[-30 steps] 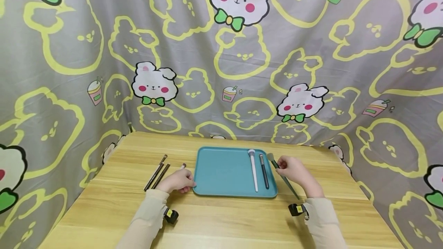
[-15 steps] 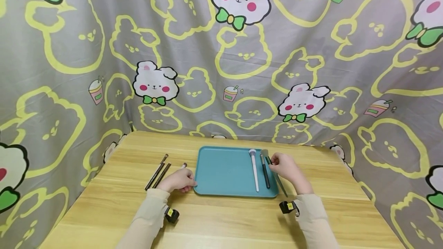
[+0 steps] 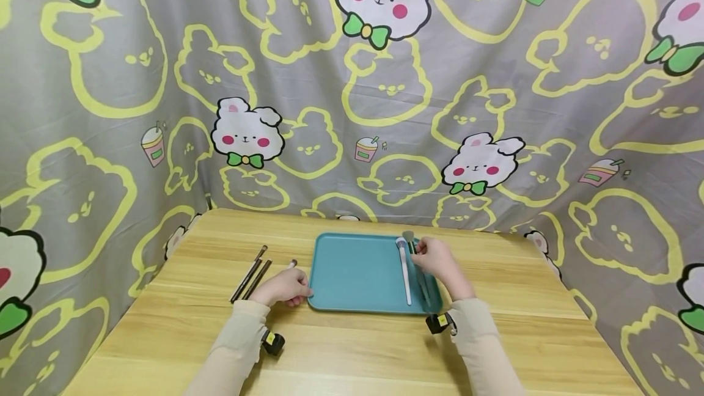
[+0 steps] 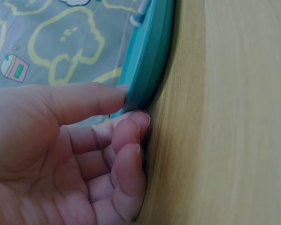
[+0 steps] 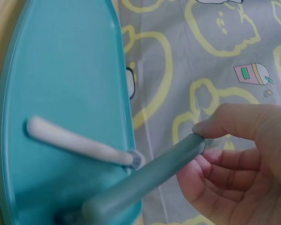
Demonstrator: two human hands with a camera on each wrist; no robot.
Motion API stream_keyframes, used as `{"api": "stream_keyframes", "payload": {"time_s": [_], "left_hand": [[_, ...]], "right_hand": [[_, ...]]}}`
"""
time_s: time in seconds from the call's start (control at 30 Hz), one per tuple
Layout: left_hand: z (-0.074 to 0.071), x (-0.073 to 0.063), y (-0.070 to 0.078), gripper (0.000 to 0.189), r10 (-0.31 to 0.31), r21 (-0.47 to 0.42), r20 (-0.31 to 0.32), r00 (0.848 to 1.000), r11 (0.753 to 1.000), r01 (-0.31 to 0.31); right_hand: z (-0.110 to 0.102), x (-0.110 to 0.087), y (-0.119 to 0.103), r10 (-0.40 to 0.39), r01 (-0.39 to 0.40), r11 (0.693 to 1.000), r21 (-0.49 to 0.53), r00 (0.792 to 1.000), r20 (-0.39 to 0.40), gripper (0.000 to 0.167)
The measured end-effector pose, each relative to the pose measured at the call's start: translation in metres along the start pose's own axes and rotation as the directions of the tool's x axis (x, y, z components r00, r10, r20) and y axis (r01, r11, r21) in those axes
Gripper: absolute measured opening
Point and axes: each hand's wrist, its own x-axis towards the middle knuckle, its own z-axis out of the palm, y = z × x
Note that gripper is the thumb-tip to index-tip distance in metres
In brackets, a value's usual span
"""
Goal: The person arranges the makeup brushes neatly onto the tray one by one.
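Observation:
My right hand [image 3: 437, 258] pinches a green makeup brush [image 5: 150, 173] between thumb and fingers. It is held over the right part of the teal tray [image 3: 352, 274], bristles towards the back. A white makeup brush [image 3: 406, 277] lies in the tray just left of it. The dark brush in the tray is mostly hidden behind the green one; only a dark end [image 5: 68, 218] shows in the right wrist view. At the tray's near left corner, my left hand [image 3: 283, 287] holds the rim [image 4: 147, 70] between thumb and fingertips.
Left of the tray, two dark-handled makeup brushes [image 3: 257, 280] lie side by side on the wooden table [image 3: 352, 353]. Another brush [image 3: 293, 263] is partly covered by my left hand. A patterned grey curtain [image 3: 308, 78] hangs behind the table and along both sides.
My right hand has carried the green brush leftward, from beside the tray's right edge to over the tray, across the dark brush. My left hand stays at the rim.

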Motion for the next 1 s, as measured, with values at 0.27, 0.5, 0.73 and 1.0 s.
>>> {"api": "stream_keyframes", "payload": {"time_s": [0.27,0.5,0.73,1.0], "left_hand": [[0.0,0.001,0.0,0.023,0.003,0.012,0.0,1.0,1.0,-0.003],[-0.001,0.0,0.0,0.024,0.007,0.01,0.003,1.0,1.0,-0.007],[-0.001,0.0,0.0,0.025,0.008,0.006,0.005,1.0,1.0,-0.008],[-0.001,0.0,0.0,0.024,0.009,0.008,0.008,1.0,1.0,-0.009]], "right_hand": [[0.014,0.011,-0.01,0.036,-0.036,0.998,0.046,0.999,-0.009,0.019],[0.024,0.017,-0.017,0.064,-0.062,0.996,0.071,0.998,-0.015,0.02],[0.035,0.022,-0.021,0.1,-0.1,0.991,0.094,0.995,-0.001,0.026],[0.045,0.026,-0.023,0.13,-0.132,0.989,0.073,0.991,0.026,0.039]]}}
